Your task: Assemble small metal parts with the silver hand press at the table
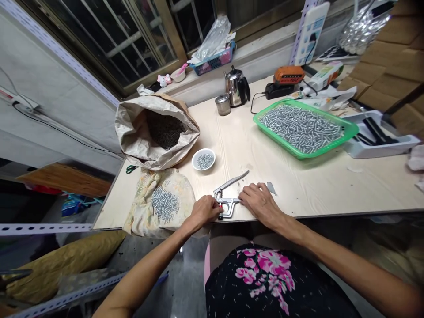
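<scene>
Near the table's front edge lies a metal hand press (pixel 231 201), its long lever (pixel 234 179) raised at an angle. My left hand (pixel 206 209) is closed, its fingertips at the red and black end of the press; anything small between them is hidden. Curled round the other end of the press is my right hand (pixel 257 198). To the left, small metal pins (pixel 164 203) are heaped on a patterned cloth (pixel 134 218). A white bowl (pixel 194 164) with more pins stands behind my left hand. A grey scrap (pixel 271 189) lies beside my right hand.
An open sack (pixel 132 128) of dark pieces stands at the back left. A green tray (pixel 303 154) full of metal pins is on the right, next to a white tray (pixel 380 150). A kettle (pixel 236 86), a metal canister (pixel 223 105) and an orange battery (pixel 289 75) stand behind.
</scene>
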Demonstrator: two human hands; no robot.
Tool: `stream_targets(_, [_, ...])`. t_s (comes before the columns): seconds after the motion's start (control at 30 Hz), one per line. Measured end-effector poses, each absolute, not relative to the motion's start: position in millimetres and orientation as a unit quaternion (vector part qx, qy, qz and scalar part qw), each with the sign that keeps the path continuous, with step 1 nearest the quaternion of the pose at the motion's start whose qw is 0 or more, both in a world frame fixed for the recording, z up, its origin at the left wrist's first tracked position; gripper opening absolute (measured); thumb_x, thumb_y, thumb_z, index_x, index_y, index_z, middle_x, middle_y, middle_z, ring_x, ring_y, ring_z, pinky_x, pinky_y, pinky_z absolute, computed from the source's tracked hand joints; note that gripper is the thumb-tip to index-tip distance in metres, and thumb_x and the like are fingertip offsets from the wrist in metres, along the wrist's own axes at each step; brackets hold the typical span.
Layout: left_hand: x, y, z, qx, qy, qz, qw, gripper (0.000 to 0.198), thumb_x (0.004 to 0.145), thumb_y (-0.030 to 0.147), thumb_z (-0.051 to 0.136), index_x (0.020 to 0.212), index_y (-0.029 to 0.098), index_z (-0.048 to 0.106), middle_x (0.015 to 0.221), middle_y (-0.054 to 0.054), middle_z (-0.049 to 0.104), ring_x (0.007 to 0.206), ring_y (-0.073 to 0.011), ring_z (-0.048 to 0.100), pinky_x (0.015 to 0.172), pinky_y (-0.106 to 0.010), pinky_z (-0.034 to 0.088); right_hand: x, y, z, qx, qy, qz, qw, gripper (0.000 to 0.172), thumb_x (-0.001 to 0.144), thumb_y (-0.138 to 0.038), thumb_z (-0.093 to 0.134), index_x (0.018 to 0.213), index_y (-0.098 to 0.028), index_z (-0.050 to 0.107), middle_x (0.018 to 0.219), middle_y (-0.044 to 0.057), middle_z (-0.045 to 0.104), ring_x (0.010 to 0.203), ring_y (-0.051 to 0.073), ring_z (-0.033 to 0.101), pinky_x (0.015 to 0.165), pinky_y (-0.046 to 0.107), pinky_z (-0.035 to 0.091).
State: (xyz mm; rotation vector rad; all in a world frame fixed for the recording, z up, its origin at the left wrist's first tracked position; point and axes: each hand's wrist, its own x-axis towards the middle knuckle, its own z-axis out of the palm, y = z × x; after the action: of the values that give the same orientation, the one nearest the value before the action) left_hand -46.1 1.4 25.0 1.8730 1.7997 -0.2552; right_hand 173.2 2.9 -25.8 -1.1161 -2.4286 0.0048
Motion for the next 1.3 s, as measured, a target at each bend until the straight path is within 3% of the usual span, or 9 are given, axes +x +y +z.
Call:
stream_targets(0.2, [-59,8,38,0.673,0.672,-0.077,0.298,0.027,0.080,0.031,0.063,0.062,0.014,0.073,0.055,-0.003,0.063,0.056,-0.0145,0.055,0.054,-0.024,0.032,168,0,-33,-0.416,-0.873,-0.003,0.255,0.017,0.095,-0.015,0.053,0.080,-0.019,0.059,0.080,0.003,0.059,0.079,0.020,0.046,0.076,0.034,0.027])
stream_targets(0.4, [-92,57,102,0.699,0.671,0.204,0.139,0.024,0.085,0.033,0.063,0.094,0.016,0.078,0.092,-0.008,0.076,0.078,-0.0177,0.065,0.071,-0.027,0.047,171,-3,-30,-0.410,-0.876,-0.004,0.253,0.017,0.095,-0.016,0.051,0.082,-0.018,0.061,0.080,0.004,0.059,0.079,0.021,0.047,0.074,0.035,0.027])
stream_targets(0.47, [-114,70,117,0.698,0.676,0.229,0.057,0.025,0.087,0.033,0.062,0.100,0.017,0.077,0.097,-0.008,0.075,0.082,-0.0184,0.065,0.076,-0.028,0.048,171,-5,-29,-0.412,-0.875,0.000,0.255,0.017,0.096,-0.015,0.050,0.083,-0.018,0.061,0.080,0.004,0.060,0.079,0.021,0.047,0.074,0.035,0.027])
stream_targets(0.57, [-152,73,118,0.681,0.725,0.102,-0.007,0.022,0.087,0.028,0.059,0.093,0.016,0.077,0.093,-0.009,0.074,0.084,-0.0207,0.065,0.075,-0.029,0.046,171,-6,-30,-0.413,-0.873,-0.008,0.259,0.019,0.097,-0.016,0.049,0.084,-0.018,0.062,0.080,0.005,0.060,0.079,0.021,0.047,0.075,0.035,0.027])
stream_targets(0.73, [-199,49,77,0.612,0.781,-0.121,0.004,0.022,0.083,0.018,0.054,0.080,0.013,0.075,0.084,-0.014,0.070,0.088,-0.0250,0.065,0.073,-0.029,0.045,172,-6,-34,-0.402,-0.874,-0.016,0.274,0.018,0.097,-0.019,0.049,0.087,-0.018,0.063,0.080,0.005,0.060,0.079,0.021,0.047,0.075,0.035,0.027])
stream_targets(0.93, [-202,36,53,0.635,0.759,-0.145,0.029,0.020,0.084,0.015,0.051,0.077,0.013,0.070,0.094,-0.018,0.069,0.104,-0.0273,0.061,0.083,-0.030,0.044,169,-4,-40,-0.407,-0.874,-0.010,0.265,0.015,0.095,-0.016,0.051,0.086,-0.018,0.063,0.081,0.006,0.060,0.080,0.022,0.047,0.074,0.036,0.027])
stream_targets(1.1, [-197,29,62,0.693,0.708,-0.131,0.041,0.026,0.081,0.009,0.045,0.061,0.017,0.058,0.081,-0.018,0.067,0.084,-0.0294,0.065,0.073,-0.033,0.045,162,-6,-42,-0.440,-0.856,-0.023,0.271,0.014,0.090,-0.013,0.059,0.079,-0.020,0.060,0.080,0.004,0.061,0.079,0.021,0.047,0.075,0.036,0.029])
stream_targets(1.23, [-215,42,56,0.713,0.696,-0.081,-0.005,0.025,0.083,0.024,0.042,0.063,0.022,0.057,0.077,-0.011,0.068,0.079,-0.0289,0.066,0.068,-0.032,0.045,162,0,-37,-0.454,-0.861,-0.011,0.227,0.010,0.085,-0.011,0.062,0.082,-0.020,0.057,0.085,0.003,0.061,0.080,0.020,0.047,0.074,0.036,0.029])
stream_targets(1.3, [-205,45,56,0.700,0.713,0.001,0.032,0.025,0.082,0.036,0.045,0.072,0.023,0.063,0.082,-0.009,0.072,0.079,-0.0290,0.068,0.068,-0.032,0.046,165,1,-31,-0.454,-0.867,0.012,0.205,0.011,0.082,-0.012,0.064,0.087,-0.019,0.056,0.091,0.004,0.060,0.082,0.020,0.047,0.075,0.036,0.029])
